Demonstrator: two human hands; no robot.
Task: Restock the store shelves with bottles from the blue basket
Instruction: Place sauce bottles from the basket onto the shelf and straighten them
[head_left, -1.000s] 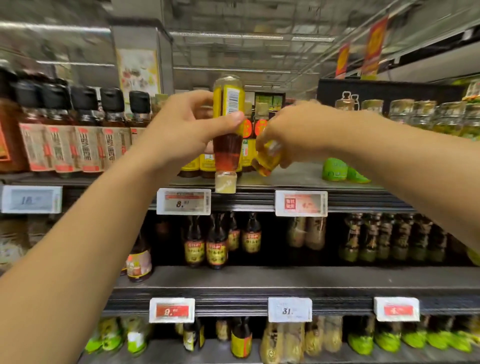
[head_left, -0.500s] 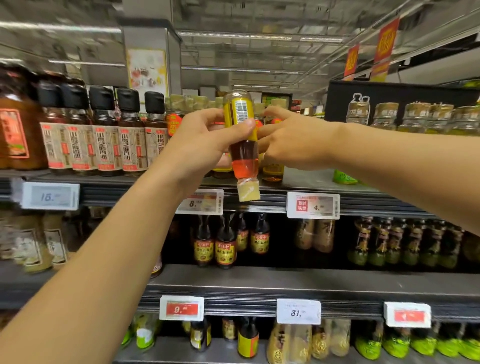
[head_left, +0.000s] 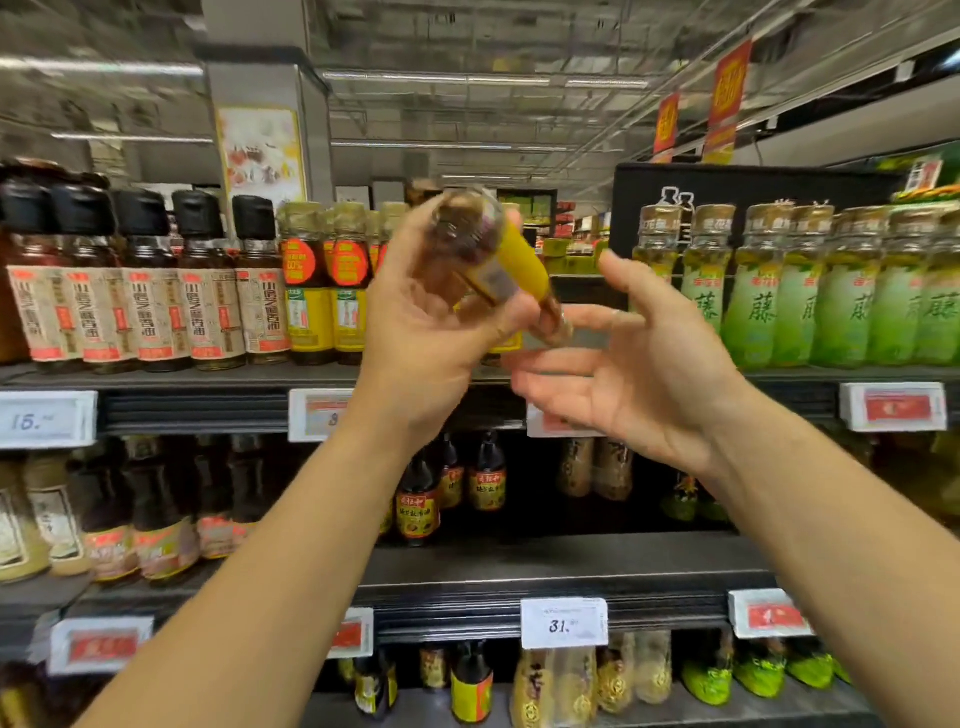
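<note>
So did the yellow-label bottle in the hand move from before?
Yes. The yellow-label glass bottle tipped from hanging cap-down to slanting, its base toward the camera and its cap toward the right, in front of the top shelf edge. The left hand grips it.

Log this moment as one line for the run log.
left hand: grips yellow-label bottle, tilted | right hand: open beside it | top shelf: bottle not placed
</note>
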